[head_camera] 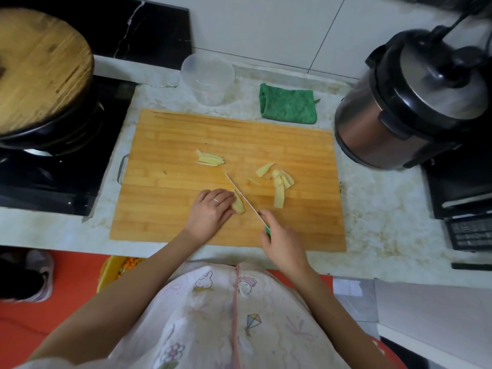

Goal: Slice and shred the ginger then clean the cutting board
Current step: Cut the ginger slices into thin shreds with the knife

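A bamboo cutting board lies on the marble counter. My left hand holds down a piece of ginger near the board's middle front, fingers curled over it. My right hand grips the green handle of a thin knife, whose blade lies right against the ginger's right side. A small heap of ginger shreds sits behind the hands. Several ginger slices lie to the right on the board.
A clear plastic container and a folded green cloth sit behind the board. A pressure cooker stands at the right. A stove with a wok under a wooden lid is at the left. A yellow bin stands below the counter.
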`<state>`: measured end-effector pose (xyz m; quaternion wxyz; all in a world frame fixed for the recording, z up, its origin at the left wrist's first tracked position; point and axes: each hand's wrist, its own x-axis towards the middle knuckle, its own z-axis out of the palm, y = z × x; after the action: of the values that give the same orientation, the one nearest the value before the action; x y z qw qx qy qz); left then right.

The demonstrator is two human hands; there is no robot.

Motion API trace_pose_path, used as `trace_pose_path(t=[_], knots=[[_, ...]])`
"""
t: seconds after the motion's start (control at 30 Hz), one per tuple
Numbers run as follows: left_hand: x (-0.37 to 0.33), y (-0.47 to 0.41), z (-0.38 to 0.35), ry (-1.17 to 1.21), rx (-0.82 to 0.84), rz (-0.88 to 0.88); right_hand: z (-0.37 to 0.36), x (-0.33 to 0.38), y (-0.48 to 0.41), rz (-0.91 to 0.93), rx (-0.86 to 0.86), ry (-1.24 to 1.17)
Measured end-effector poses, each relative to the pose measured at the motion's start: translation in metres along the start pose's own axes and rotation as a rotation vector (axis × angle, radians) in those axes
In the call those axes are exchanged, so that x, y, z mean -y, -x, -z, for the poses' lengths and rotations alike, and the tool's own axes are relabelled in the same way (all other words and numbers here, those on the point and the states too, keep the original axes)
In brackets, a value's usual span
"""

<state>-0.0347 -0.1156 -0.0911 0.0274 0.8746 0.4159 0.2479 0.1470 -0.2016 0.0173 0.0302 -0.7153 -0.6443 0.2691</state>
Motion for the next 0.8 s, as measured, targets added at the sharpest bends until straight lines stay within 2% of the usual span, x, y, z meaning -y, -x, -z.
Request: trace_pose_path(t=[0.23, 0.43, 0.8], knots=[[-0.002, -0.001, 0.000, -0.063, -0.095, -0.011, -0.001, 0.006, 0.002, 0.041, 0.024, 0.103], [-0.002, 0.000, -0.001, -0.088, -0.106, 0.001, -0.008, 0.010, -0.001, 0.026, 0.052, 0.128], [0.000, -0.003, -0.006, -0.032, -0.122, -0.036, -0.016, 0.010, -0.003, -0.038, 0.113, -0.011]])
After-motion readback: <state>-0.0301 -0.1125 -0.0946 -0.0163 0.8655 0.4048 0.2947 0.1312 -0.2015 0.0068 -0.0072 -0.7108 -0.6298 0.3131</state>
